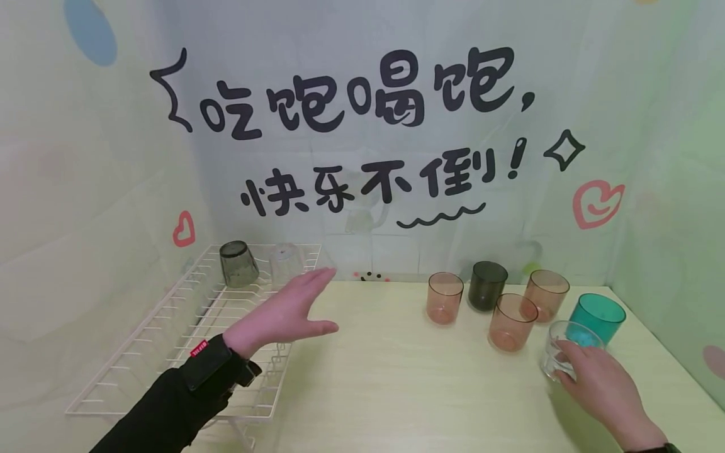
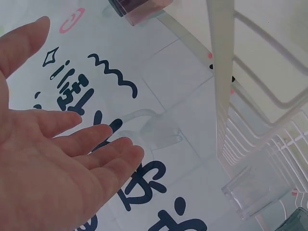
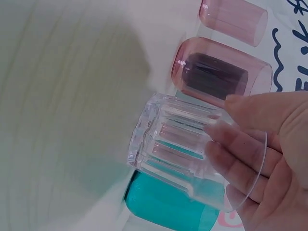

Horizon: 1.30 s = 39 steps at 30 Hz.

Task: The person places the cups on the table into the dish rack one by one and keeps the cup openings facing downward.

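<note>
My right hand [image 1: 610, 385] grips a clear glass [image 3: 166, 139] with a faceted base, thumb on one side and fingers around the other. In the head view the glass is at the right of the table, tilted and overlapping a teal cup [image 1: 605, 314] behind it. My left hand [image 1: 283, 318] is held over the right side of a white wire rack [image 2: 221, 62], thumb spread from straight fingers, with nothing in it. Upside down at the back of the rack are a grey tumbler [image 1: 240, 267] and a clear tumbler [image 1: 285, 264].
Left of the held glass stand several upright cups: a pink cup [image 1: 444, 302] on the left, a dark cup [image 1: 486, 289], another pink cup [image 1: 510, 327] nearer me and one more pink cup [image 1: 549, 292] behind. A printed cloth [image 1: 351, 145] hangs behind the table [image 1: 385, 377].
</note>
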Tool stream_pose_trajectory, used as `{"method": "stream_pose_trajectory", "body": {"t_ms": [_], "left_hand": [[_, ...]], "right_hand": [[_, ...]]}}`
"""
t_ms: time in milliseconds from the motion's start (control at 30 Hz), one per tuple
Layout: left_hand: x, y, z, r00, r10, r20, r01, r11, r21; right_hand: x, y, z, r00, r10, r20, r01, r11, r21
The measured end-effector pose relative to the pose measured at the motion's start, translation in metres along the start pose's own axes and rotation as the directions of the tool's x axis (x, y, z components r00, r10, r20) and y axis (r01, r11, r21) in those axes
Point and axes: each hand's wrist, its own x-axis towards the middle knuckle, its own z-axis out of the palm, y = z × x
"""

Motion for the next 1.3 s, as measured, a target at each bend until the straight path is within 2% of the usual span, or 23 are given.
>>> {"method": "stream_pose_trajectory", "body": {"t_ms": [233, 400, 567, 633, 767, 1000, 1300], "left_hand": [[0.000, 0.005, 0.004, 1.000, 0.017, 0.025, -0.017, 1.000, -0.010], [-0.002, 0.011, 0.007, 0.999, 0.017, 0.048, -0.016, 1.000, -0.011], [-0.003, 0.016, 0.008, 0.998, 0.018, 0.066, -0.017, 1.000, -0.023], [-0.003, 0.017, 0.009, 0.997, 0.026, 0.069, -0.024, 0.999, -0.027], [-0.004, 0.018, 0.010, 0.997, 0.033, 0.067, -0.031, 0.999, -0.028], [-0.003, 0.019, 0.011, 0.997, 0.045, 0.059, -0.042, 0.998, -0.044], [-0.001, 0.024, 0.010, 0.997, 0.045, 0.057, -0.041, 0.997, -0.060]], "right_hand": [[-0.001, -0.003, -0.003, 0.999, 0.032, 0.015, -0.032, 0.999, -0.015], [-0.003, -0.005, -0.007, 0.994, 0.085, 0.071, -0.085, 0.996, -0.011], [-0.003, -0.006, -0.011, 0.977, 0.140, 0.161, -0.141, 0.990, -0.006], [-0.005, -0.008, -0.012, 0.974, 0.149, 0.172, -0.151, 0.989, 0.000], [-0.010, -0.013, -0.013, 0.981, 0.138, 0.134, -0.143, 0.989, 0.030], [-0.009, -0.029, -0.017, 0.997, 0.076, 0.010, -0.077, 0.995, 0.068], [0.002, -0.053, -0.027, 0.996, -0.005, -0.092, 0.012, 0.997, 0.076]]}}
